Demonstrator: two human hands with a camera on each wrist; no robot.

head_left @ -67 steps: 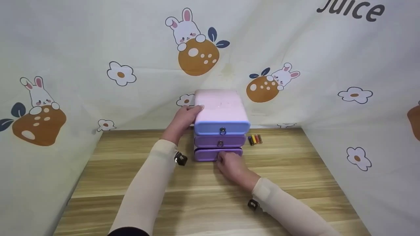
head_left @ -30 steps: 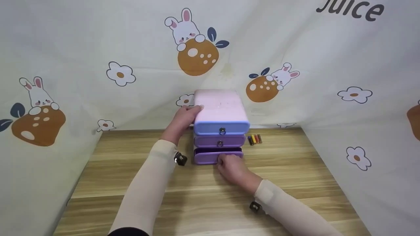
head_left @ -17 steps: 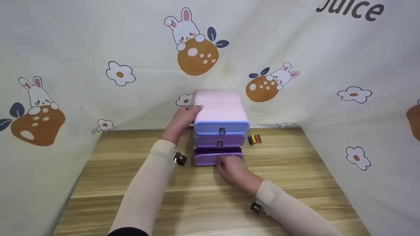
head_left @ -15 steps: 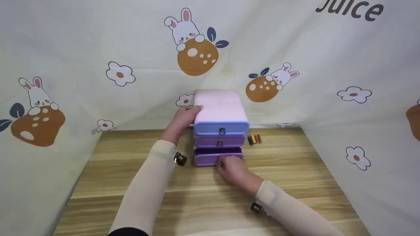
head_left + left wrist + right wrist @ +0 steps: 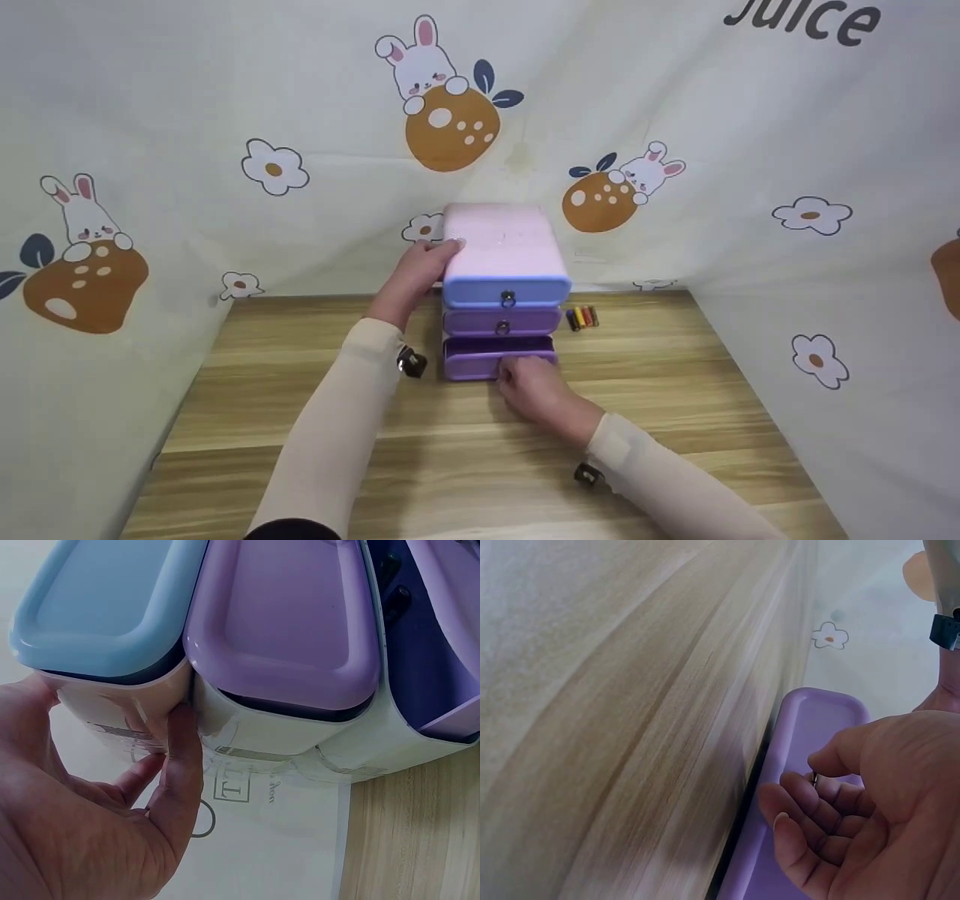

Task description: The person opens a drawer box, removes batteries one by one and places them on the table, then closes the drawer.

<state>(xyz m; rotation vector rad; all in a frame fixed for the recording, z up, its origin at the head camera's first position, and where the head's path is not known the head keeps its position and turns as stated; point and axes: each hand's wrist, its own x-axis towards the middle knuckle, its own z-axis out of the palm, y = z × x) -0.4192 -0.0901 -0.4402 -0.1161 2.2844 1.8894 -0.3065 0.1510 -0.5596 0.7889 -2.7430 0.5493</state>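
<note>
A stack of three storage drawers stands at the back of the table. Its top case (image 5: 499, 240) is pink with a blue drawer front (image 5: 480, 292), above two purple drawers. My left hand (image 5: 420, 270) grips the top case on its left side, thumb on the top edge, fingers along the side wall. The bottom purple drawer (image 5: 472, 366) is pulled partway out. My right hand (image 5: 534, 386) pinches the small metal ring pull (image 5: 814, 778) of that drawer, mostly hidden by the fingers. Two small dark objects (image 5: 397, 601) lie inside the drawer in the left wrist view.
Several small batteries (image 5: 583, 319) in different colours lie side by side just right of the stack. The middle purple drawer (image 5: 474, 322) is closed. A pale cloth (image 5: 330, 90) printed with rabbits hangs behind and on both sides of the wooden table (image 5: 480, 465).
The bottom drawer has slid out towards me with my right hand on its ring, and its dark inside now shows. In the last half second little has moved. My left hand has stayed put.
</note>
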